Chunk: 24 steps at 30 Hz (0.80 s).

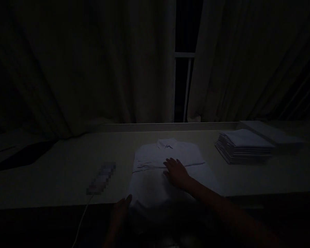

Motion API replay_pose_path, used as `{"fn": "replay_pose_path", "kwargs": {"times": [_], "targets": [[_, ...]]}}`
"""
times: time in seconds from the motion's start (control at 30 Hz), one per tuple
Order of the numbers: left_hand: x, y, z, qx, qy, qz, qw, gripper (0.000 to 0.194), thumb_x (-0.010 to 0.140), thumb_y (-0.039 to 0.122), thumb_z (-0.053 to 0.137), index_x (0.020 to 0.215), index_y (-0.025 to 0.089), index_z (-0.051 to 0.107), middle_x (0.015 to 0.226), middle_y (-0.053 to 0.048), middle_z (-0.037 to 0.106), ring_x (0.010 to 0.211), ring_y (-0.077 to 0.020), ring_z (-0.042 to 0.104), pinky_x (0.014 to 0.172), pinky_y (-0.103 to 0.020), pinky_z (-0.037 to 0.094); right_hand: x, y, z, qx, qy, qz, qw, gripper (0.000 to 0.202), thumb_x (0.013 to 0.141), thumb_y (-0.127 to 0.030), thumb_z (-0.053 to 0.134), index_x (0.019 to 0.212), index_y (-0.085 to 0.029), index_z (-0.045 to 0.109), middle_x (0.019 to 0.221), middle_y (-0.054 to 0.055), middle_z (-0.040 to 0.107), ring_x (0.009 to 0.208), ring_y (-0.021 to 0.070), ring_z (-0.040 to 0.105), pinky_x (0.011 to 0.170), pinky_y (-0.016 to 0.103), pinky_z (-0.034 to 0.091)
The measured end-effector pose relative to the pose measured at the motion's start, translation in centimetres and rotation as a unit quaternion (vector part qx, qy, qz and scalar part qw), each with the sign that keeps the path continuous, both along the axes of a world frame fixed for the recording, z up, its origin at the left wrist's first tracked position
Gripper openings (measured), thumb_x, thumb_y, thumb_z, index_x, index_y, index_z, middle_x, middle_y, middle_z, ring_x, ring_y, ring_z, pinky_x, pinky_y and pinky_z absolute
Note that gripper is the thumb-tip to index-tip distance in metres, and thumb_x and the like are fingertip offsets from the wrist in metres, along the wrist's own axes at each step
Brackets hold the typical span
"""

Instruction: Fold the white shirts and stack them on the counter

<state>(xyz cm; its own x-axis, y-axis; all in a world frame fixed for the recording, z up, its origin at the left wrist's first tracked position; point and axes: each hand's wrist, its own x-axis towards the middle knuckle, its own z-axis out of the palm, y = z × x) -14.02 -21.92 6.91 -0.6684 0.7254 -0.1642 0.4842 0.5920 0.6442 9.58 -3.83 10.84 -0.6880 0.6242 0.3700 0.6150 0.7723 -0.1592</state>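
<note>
On the desk (69,172), left of the folded stack (248,138), the shirt (150,186) is best smoothed with light pressure from the open, empty right hand (178,174), its edge steadied by the left hand (122,208), whose grip cannot be told.

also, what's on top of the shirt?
Right hand across the middle of the shirt; left hand at its edge. Fabric under the right palm is hidden, as is the table beneath.

Cloth and matt surfaces in front of you.
You see a shirt (151,186) of creased matt cloth, a folded stack (250,139) of smoother cloth, matt cloth curtains (144,69), and a smooth, matt tabletop (67,165).
</note>
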Motion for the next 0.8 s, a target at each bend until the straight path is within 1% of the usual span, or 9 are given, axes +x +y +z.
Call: {"fn": "replay_pose_path", "kwargs": {"times": [0.07, 0.13, 0.2, 0.27, 0.37, 0.43, 0.6, 0.7, 0.8], "targets": [[0.3, -0.4, -0.9, 0.014, -0.057, 0.029, 0.998, 0.045, 0.071, 0.062, 0.048, 0.068, 0.021, 0.066, 0.076, -0.010, 0.072, 0.083, -0.0303, 0.068, 0.070, -0.040, 0.052, -6.5, 1.2, -0.5, -0.035, -0.021, 0.036, 0.999, 0.048, 0.100, -0.041, 0.038, 0.145, -0.024, 0.041, 0.152, 0.009, 0.041, 0.141, 0.0285, 0.032, 0.112, 0.054, 0.028], [0.4, -0.7, -1.7, 0.047, -0.147, 0.077, 0.985, 0.049, 0.068, 0.067, 0.051, 0.067, 0.020, 0.066, 0.075, -0.011, 0.071, 0.080, -0.0304, 0.067, 0.070, -0.042, 0.051, -11.9, 2.2, -1.5, -0.074, -0.070, 0.065, 0.993, 0.053, 0.101, -0.049, 0.030, 0.150, -0.028, 0.032, 0.158, 0.007, 0.029, 0.146, 0.0297, 0.021, 0.113, 0.059, 0.021], [0.6, -0.9, -2.1, 0.085, -0.233, 0.124, 0.961, 0.055, 0.062, 0.072, 0.055, 0.065, 0.018, 0.064, 0.071, -0.011, 0.069, 0.076, -0.0301, 0.066, 0.069, -0.043, 0.050, -16.0, 2.7, -2.8, -0.105, -0.115, 0.087, 0.984, 0.059, 0.100, -0.057, 0.025, 0.153, -0.032, 0.025, 0.161, 0.004, 0.019, 0.148, 0.0312, 0.012, 0.113, 0.062, 0.014], [0.6, -1.1, -2.2, 0.108, -0.276, 0.152, 0.943, 0.061, 0.058, 0.076, 0.057, 0.063, 0.017, 0.063, 0.067, -0.010, 0.067, 0.073, -0.0289, 0.064, 0.066, -0.042, 0.049, -18.5, 2.6, -4.4, -0.127, -0.139, 0.097, 0.977, 0.061, 0.098, -0.062, 0.021, 0.153, -0.036, 0.022, 0.162, 0.002, 0.015, 0.148, 0.0324, 0.010, 0.112, 0.064, 0.011], [0.3, -1.1, -2.1, 0.099, -0.279, 0.144, 0.944, 0.065, 0.056, 0.080, 0.056, 0.062, 0.016, 0.064, 0.064, -0.010, 0.066, 0.069, -0.0271, 0.063, 0.064, -0.039, 0.048, -19.8, 2.7, -6.3, -0.123, -0.137, 0.097, 0.978, 0.060, 0.098, -0.064, 0.015, 0.152, -0.041, 0.022, 0.162, -0.001, 0.015, 0.148, 0.0329, 0.009, 0.112, 0.065, 0.010], [-0.2, -1.2, -2.2, 0.079, -0.265, 0.119, 0.954, 0.065, 0.056, 0.081, 0.056, 0.061, 0.016, 0.065, 0.062, -0.009, 0.065, 0.068, -0.0268, 0.064, 0.062, -0.037, 0.047, -19.8, 3.5, -6.8, -0.107, -0.133, 0.092, 0.981, 0.060, 0.097, -0.064, 0.012, 0.152, -0.041, 0.023, 0.162, -0.001, 0.014, 0.148, 0.0326, 0.008, 0.113, 0.063, 0.008], [-0.8, -1.9, -4.1, 0.048, -0.266, 0.070, 0.960, 0.061, 0.065, 0.077, 0.056, 0.067, 0.017, 0.068, 0.067, -0.007, 0.068, 0.072, -0.0270, 0.066, 0.062, -0.035, 0.049, -19.7, 8.2, -6.8, -0.067, -0.155, 0.078, 0.983, 0.060, 0.098, -0.063, 0.013, 0.152, -0.040, 0.024, 0.162, 0.000, 0.018, 0.147, 0.0324, 0.013, 0.113, 0.061, 0.012], [-0.8, -2.6, -5.2, 0.027, -0.246, 0.049, 0.968, 0.047, 0.080, 0.064, 0.055, 0.083, 0.019, 0.070, 0.086, -0.007, 0.071, 0.084, -0.0235, 0.066, 0.070, -0.034, 0.053, -20.1, 11.1, -7.0, -0.044, -0.160, 0.072, 0.983, 0.060, 0.098, -0.062, 0.011, 0.152, -0.039, 0.024, 0.161, 0.001, 0.019, 0.147, 0.0322, 0.015, 0.113, 0.060, 0.014], [-1.1, -3.9, -5.2, 0.014, -0.208, 0.033, 0.977, 0.026, 0.089, 0.045, 0.055, 0.107, 0.027, 0.065, 0.118, -0.006, 0.063, 0.102, -0.0175, 0.061, 0.084, -0.033, 0.053, -20.7, 13.1, -7.4, -0.032, -0.165, 0.064, 0.984, 0.060, 0.098, -0.062, 0.010, 0.152, -0.038, 0.024, 0.161, 0.002, 0.020, 0.147, 0.0328, 0.016, 0.112, 0.061, 0.015]]}}
